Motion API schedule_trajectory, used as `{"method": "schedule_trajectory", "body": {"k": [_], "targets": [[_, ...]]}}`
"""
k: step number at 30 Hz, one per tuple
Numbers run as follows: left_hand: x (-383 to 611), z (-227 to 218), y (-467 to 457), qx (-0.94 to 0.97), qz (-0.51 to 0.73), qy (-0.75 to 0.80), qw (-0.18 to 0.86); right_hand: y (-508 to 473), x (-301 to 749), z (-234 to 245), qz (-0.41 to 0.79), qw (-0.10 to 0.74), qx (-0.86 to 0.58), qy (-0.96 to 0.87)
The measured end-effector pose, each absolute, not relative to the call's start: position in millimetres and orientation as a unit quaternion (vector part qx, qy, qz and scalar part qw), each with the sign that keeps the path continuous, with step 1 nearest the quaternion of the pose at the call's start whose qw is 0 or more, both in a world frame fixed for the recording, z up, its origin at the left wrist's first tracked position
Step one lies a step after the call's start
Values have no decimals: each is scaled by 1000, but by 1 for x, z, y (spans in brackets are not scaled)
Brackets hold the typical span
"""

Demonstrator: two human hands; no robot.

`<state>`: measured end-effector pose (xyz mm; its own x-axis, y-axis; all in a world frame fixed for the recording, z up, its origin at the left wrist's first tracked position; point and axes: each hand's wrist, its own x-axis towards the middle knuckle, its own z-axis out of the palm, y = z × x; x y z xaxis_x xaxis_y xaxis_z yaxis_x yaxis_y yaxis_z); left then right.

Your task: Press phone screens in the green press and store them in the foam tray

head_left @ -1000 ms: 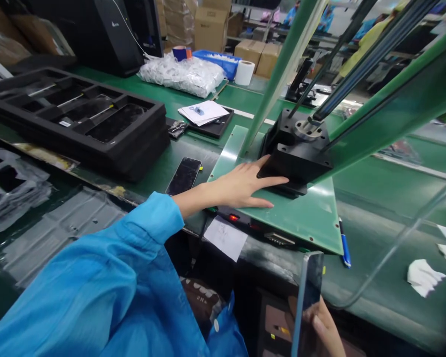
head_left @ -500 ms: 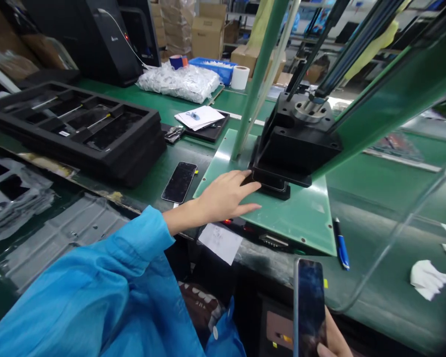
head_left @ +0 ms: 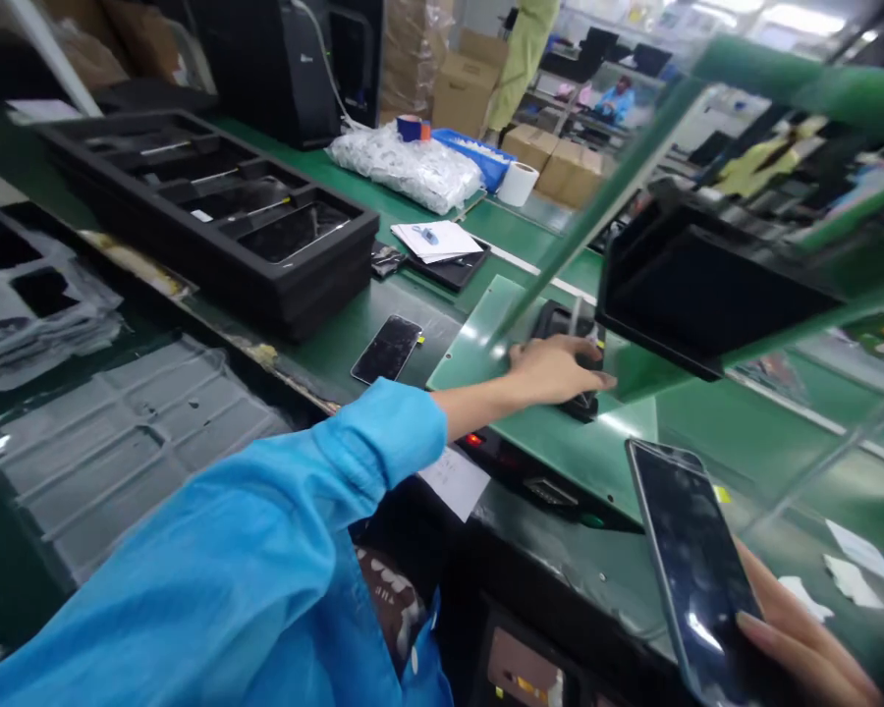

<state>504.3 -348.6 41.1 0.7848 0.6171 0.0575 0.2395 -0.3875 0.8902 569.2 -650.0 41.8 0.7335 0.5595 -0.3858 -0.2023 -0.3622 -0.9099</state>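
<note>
My left hand [head_left: 556, 371] reaches over a black fixture [head_left: 583, 405] on the light green base plate [head_left: 478, 324] of a press. Its fingers are spread across the fixture and hide most of what lies in it; no object shows lifted in them. Above and to the right hangs the black press head [head_left: 707, 285], clear of the fixture. My right hand [head_left: 796, 628] grips a smartphone [head_left: 696, 550] with a dark screen and a yellow tab, in front of the plate's right corner. Another dark-screened phone [head_left: 388, 350] lies on the bench left of the plate.
A stack of black foam trays [head_left: 287, 280] stands at the left, with grey plastic trays [head_left: 139, 442] nearer. Behind are papers [head_left: 438, 241], a bubble-wrapped bundle [head_left: 409, 167], a blue bin [head_left: 478, 157] and a white roll [head_left: 517, 184]. The press's slanted green post [head_left: 604, 216] rises beside my left hand.
The press head has risen off the fixture. My left hand has moved right, over the fixture. My right hand has raised its smartphone and tilted it. The view has shifted.
</note>
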Motion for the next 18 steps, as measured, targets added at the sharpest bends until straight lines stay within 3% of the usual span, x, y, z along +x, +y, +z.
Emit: {"method": "schedule_trajectory", "body": {"k": [4, 8, 11, 13, 15, 18], "targets": [[488, 47, -335, 776, 221, 260, 530, -610, 591, 66, 320, 539, -759, -176], [403, 28, -333, 757, 234, 207, 574, -556, 599, 69, 359, 552, -718, -225], [329, 10, -339, 662, 248, 101, 700, -505, 603, 70, 391, 553, -680, -280], [289, 3, -344, 648, 238, 86, 718, -476, 608, 70, 393, 544, -674, -309], [257, 0, -348, 686, 266, 103, 669, -455, 615, 69, 373, 527, -684, -340], [228, 4, -350, 782, 319, 151, 514, -439, 630, 63, 318, 487, -724, -370]]}}
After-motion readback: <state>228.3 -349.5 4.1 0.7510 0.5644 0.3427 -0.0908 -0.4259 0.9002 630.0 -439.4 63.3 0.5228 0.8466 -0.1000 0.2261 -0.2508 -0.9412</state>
